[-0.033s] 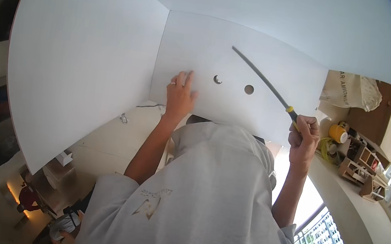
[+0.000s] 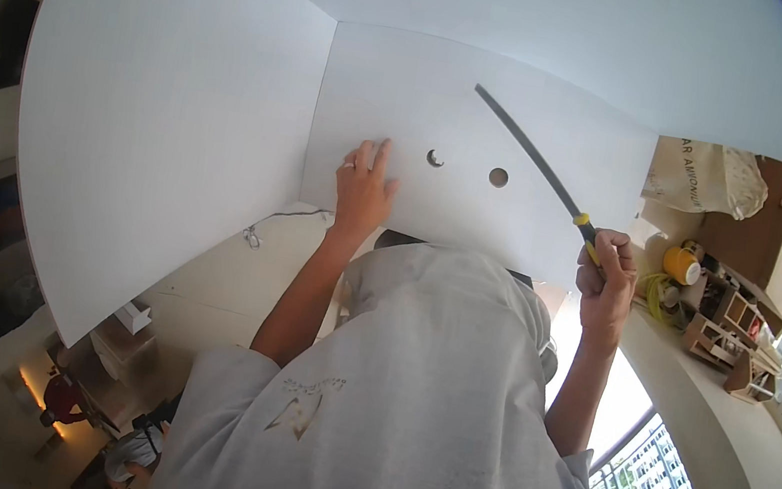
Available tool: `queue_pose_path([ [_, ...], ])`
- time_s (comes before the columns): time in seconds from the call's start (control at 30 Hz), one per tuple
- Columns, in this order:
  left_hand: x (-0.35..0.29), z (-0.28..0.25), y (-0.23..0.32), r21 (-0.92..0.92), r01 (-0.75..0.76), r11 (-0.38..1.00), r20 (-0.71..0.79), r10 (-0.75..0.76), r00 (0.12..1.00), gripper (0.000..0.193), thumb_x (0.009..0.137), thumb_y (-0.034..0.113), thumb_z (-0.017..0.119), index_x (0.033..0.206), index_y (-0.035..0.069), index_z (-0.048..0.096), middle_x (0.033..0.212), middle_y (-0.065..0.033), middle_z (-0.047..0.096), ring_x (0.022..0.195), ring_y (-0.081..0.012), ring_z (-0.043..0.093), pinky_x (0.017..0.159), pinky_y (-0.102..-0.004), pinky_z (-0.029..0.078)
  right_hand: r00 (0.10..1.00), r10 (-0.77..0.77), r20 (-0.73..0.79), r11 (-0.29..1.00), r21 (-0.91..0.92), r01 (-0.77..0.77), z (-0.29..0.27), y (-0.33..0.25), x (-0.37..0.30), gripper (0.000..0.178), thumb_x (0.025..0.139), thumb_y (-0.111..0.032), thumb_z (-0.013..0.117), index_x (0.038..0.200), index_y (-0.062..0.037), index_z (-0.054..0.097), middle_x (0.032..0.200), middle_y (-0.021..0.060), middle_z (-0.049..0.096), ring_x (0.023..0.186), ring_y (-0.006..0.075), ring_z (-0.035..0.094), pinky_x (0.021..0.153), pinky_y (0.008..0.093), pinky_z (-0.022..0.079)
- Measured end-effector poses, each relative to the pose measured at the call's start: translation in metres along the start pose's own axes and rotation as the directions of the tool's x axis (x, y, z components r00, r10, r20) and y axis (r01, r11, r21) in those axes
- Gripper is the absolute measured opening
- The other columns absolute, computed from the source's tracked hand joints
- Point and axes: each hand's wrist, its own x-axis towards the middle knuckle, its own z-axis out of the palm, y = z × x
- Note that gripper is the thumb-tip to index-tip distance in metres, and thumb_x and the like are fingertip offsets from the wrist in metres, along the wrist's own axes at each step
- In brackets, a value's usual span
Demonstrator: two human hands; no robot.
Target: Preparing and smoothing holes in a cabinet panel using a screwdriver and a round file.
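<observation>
A file [image 2: 529, 150] with a long grey blade and a yellow-and-black handle is held by my right hand [image 2: 608, 282], fingers wrapped round the handle. Its blade slants up and left over a white panel [image 2: 416, 76], its tip above the panel's two round holes. One hole [image 2: 498, 178] is open right through; the other hole [image 2: 435, 158] looks partly filled by something bright. My left hand [image 2: 364, 192] lies on the panel to the left of the holes, fingers spread and holding nothing.
A tall white side panel [image 2: 168, 110] rises at the left, with a cable [image 2: 279, 215] by its lower edge. To the right are a white sack [image 2: 699, 179], a yellow container [image 2: 681, 266] and wooden boxes [image 2: 721, 334]. Two people [image 2: 132, 454] are far off at lower left.
The file's tip has shifted slightly up and to the right in the picture. Both hands stay nearly where they were, with the same grip on the file.
</observation>
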Motion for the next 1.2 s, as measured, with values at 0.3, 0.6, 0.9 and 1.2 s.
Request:
queue_pose_path([
  [0.3, -0.001, 0.035, 0.031, 0.342, -0.149, 0.928, 0.048, 0.141, 0.989, 0.071, 0.108, 0.039, 0.06, 0.17, 0.017, 0.035, 0.178, -0.0168, 0.024, 0.162, -0.0478, 0.022, 0.125, -0.0691, 0.023, 0.944, 0.225, 0.243, 0.974, -0.024, -0.226, -0.025, 0.03, 0.003, 0.042, 0.103, -0.015, 0.071, 0.141, 0.0026, 0.066, 0.08, 0.0067, 0.065, 0.051, 0.0068, 0.045, 0.05, 0.0256, 0.04],
  [0.6, -0.049, 0.013, 0.071, -0.23, -0.389, 0.892, 0.292, 0.444, 0.847, 0.067, 0.106, 0.025, 0.061, 0.168, 0.011, 0.038, 0.176, -0.0164, 0.031, 0.162, -0.0406, 0.027, 0.13, -0.0619, 0.023, 0.921, 0.145, 0.361, 0.989, -0.021, -0.148, -0.052, 0.01, 0.01, 0.042, 0.103, -0.014, 0.07, 0.141, 0.0012, 0.066, 0.081, 0.005, 0.065, 0.059, 0.0087, 0.051, 0.057, 0.026, 0.043],
  [0.9, -0.093, 0.049, 0.054, 0.26, 0.035, 0.965, 0.125, -0.069, 0.99, 0.085, 0.109, 0.047, 0.052, 0.171, -0.001, 0.019, 0.18, -0.0205, 0.016, 0.167, -0.0409, 0.013, 0.128, -0.0701, 0.016, 0.903, 0.065, 0.425, 0.967, -0.249, 0.047, -0.075, 0.017, 0.024, 0.033, 0.103, -0.023, 0.071, 0.128, -0.0019, 0.071, 0.081, -0.0003, 0.063, 0.069, 0.0086, 0.054, 0.067, 0.0263, 0.039],
  [1.2, -0.234, 0.043, -0.034, 0.34, 0.443, 0.83, 0.638, -0.55, 0.539, 0.043, 0.096, 0.038, 0.066, 0.119, 0.003, 0.077, 0.119, -0.0275, 0.076, 0.111, -0.0463, 0.074, 0.097, -0.0532, 0.059, 0.95, 0.0, 0.312, 0.794, -0.578, 0.19, -0.1, 0.081, 0.059, 0.043, 0.092, -0.033, 0.083, 0.08, 0.0033, 0.064, 0.064, 0.0016, 0.049, 0.061, 0.0136, 0.038, 0.058, 0.036, 0.035],
])
